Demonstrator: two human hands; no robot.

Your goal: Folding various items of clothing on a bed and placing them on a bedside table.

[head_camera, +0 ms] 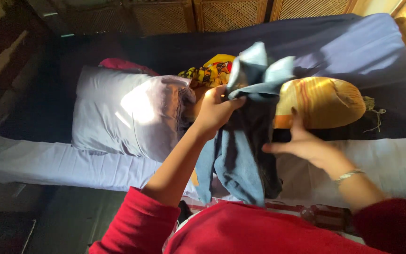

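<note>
A blue denim garment (240, 160), thick and creased, hangs in front of the person over the near edge of a bed (48, 164), its upper end bunched into stiff folds with paler facings turned out near the top. The left hand (214, 110) is clenched around that bunched upper part, fingers curled tightly into the cloth and holding it up above the bedding. The right hand (301, 143) is spread, fingers straight and pointing toward the hanging cloth, its fingertips at or just against the dark inner side of the garment (whether they truly press it cannot be told); a thin metal bracelet (348, 175) circles that wrist. Both arms wear soft red sleeves. To the left lies a plump rectangular pillow (128, 110) in a smooth pale lilac cover, sunlit across its middle. Behind the garment sits a rounded cushion (323, 101) of glossy yellow-orange fabric with a darker stripe and a frayed tassel at its right end. A crumpled printed cloth (207, 73) in yellow, black and red lies between pillow and cushion. The bed carries a dark navy blanket (344, 47) farther back and a pale sheet nearer, and woven cane-panelled doors (231, 14) stand beyond it.
</note>
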